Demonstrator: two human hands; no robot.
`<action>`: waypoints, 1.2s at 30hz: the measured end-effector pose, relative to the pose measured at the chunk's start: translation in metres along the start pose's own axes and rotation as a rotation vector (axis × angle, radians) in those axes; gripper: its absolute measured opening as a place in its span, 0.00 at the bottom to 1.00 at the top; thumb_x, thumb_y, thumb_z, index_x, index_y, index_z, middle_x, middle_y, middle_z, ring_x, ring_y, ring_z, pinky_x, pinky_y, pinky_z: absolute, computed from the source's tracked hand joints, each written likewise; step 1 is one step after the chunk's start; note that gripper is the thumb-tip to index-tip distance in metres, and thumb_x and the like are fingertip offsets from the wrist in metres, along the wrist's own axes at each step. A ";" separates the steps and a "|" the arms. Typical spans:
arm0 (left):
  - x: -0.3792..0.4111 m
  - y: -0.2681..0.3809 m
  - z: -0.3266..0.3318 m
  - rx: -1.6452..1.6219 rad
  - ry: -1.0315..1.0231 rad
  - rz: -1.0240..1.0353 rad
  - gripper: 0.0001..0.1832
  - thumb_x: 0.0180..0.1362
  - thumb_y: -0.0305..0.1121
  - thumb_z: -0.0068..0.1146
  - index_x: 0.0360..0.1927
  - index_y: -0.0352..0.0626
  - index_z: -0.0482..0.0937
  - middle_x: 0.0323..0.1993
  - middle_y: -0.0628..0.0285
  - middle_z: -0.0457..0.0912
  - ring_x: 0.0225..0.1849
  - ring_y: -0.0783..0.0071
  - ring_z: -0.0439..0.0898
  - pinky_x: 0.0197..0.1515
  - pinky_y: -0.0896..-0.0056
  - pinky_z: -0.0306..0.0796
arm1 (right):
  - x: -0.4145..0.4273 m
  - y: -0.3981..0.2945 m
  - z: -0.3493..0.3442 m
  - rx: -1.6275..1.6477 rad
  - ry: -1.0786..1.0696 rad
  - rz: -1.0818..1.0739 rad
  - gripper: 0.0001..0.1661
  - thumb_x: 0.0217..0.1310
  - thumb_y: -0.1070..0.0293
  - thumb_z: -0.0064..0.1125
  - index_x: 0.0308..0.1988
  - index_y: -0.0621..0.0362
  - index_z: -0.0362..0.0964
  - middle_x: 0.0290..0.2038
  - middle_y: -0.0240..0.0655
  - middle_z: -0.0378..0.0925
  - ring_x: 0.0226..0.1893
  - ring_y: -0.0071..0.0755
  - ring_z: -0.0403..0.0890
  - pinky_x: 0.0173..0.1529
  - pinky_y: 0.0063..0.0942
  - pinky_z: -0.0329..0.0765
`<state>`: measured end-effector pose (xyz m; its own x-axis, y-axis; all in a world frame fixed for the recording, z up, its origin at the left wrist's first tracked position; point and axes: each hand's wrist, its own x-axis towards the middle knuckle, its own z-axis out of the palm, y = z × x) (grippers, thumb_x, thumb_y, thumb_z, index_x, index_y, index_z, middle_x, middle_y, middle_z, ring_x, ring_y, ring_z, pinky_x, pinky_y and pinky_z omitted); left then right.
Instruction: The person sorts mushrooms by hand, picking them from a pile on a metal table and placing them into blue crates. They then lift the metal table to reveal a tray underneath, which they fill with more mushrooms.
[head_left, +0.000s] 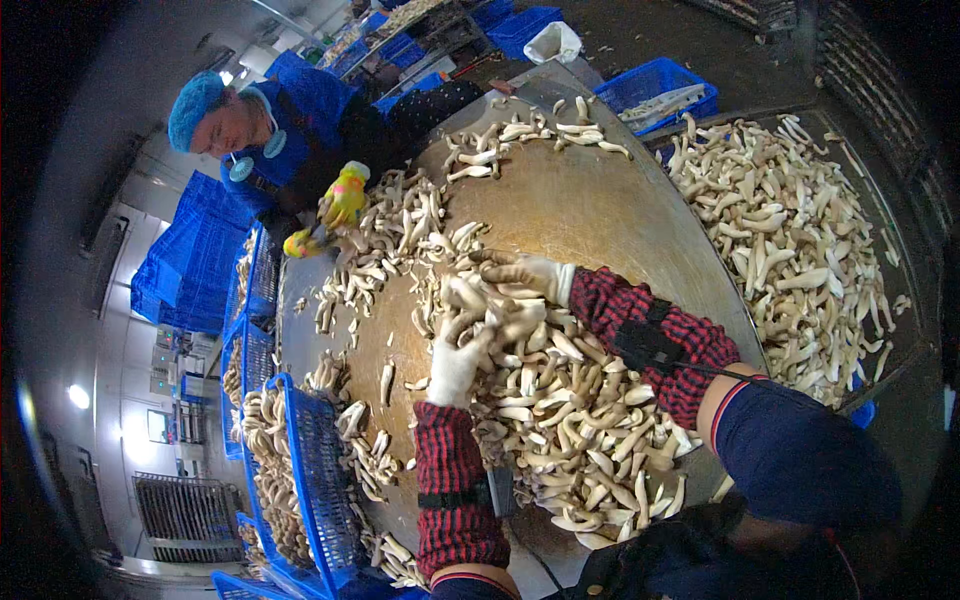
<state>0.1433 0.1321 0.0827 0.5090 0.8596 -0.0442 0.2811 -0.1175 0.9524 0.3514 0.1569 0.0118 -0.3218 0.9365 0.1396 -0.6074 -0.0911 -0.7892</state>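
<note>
Both my hands wear gloves and press in from two sides on a bunch of king oyster mushrooms (517, 309) on the metal table (585, 202). My left hand (456, 367), in a white glove, curls around the near left side of the bunch, its fingers blurred. Along the far side lies my right hand (525, 274), fingers stretched to the left and brown stains on its glove. Below my hands a thick heap of mushrooms (592, 442) spreads toward my body. Some fingertips are hidden among the stems.
Across the table a co-worker (300, 135) in blue handles mushrooms with yellow patterned gloves or sleeves (345, 196). Blue plastic baskets (311, 465) of mushrooms line the left edge. A large mushroom pile (780, 247) lies right of the table, near a blue crate (652, 82).
</note>
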 end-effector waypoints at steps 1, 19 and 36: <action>-0.012 0.002 -0.001 -0.008 -0.026 0.080 0.18 0.52 0.24 0.59 0.48 0.34 0.75 0.44 0.61 0.78 0.45 0.78 0.75 0.49 0.77 0.69 | -0.006 -0.006 0.000 0.215 -0.258 -0.054 0.29 0.64 0.61 0.55 0.62 0.51 0.60 0.48 0.30 0.76 0.43 0.16 0.75 0.43 0.15 0.74; -0.220 0.009 0.101 0.406 -0.084 0.567 0.38 0.36 0.29 0.74 0.51 0.35 0.64 0.58 0.44 0.64 0.57 0.52 0.68 0.56 0.57 0.65 | -0.301 0.012 0.164 -1.547 0.360 -0.027 0.51 0.34 0.32 0.66 0.62 0.25 0.60 0.63 0.40 0.58 0.61 0.53 0.60 0.62 0.59 0.57; -0.233 0.060 0.166 0.042 -0.096 0.089 0.40 0.48 0.11 0.52 0.67 0.41 0.54 0.54 0.49 0.72 0.55 0.60 0.73 0.56 0.65 0.71 | -0.320 0.034 0.196 -0.981 0.900 -0.318 0.23 0.42 0.43 0.69 0.38 0.40 0.80 0.60 0.45 0.63 0.56 0.50 0.66 0.60 0.46 0.63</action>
<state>0.1768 -0.1577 0.1005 0.6084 0.7936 0.0099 0.2642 -0.2142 0.9404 0.2911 -0.2119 0.0576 0.5416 0.8004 0.2569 0.3150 0.0901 -0.9448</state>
